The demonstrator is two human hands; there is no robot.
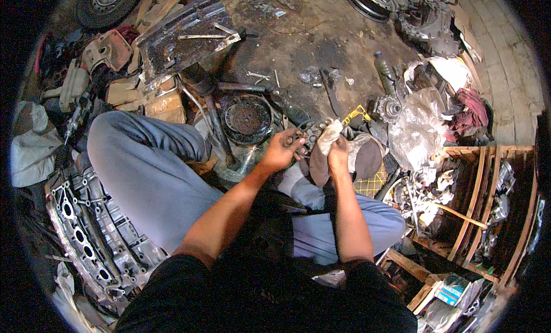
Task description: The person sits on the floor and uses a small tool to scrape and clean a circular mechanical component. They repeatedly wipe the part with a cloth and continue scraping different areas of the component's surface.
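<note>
My left hand (279, 152) is closed, its fingers curled round the near side of a greyish metal part (310, 134) whose exact kind I cannot make out. In my right hand (339, 154) a dirty white rag (329, 137) is gripped, bunched up right beside that part. Both hands are in front of my crossed legs, above a foot in a brown-and-grey sock or shoe (368, 159). Left of them sits a round, blackened metal pan (248, 118) with dark grimy contents. A yellow plastic piece (357, 114) lies just beyond the rag.
An engine cylinder head (94, 235) lies by my left knee. Spanners (257, 76) are on the dirty floor ahead. A gear (389, 108) and clear plastic sheeting (422, 126) are to the right, near a wooden rack (475, 204). A tyre (108, 5) stands far left.
</note>
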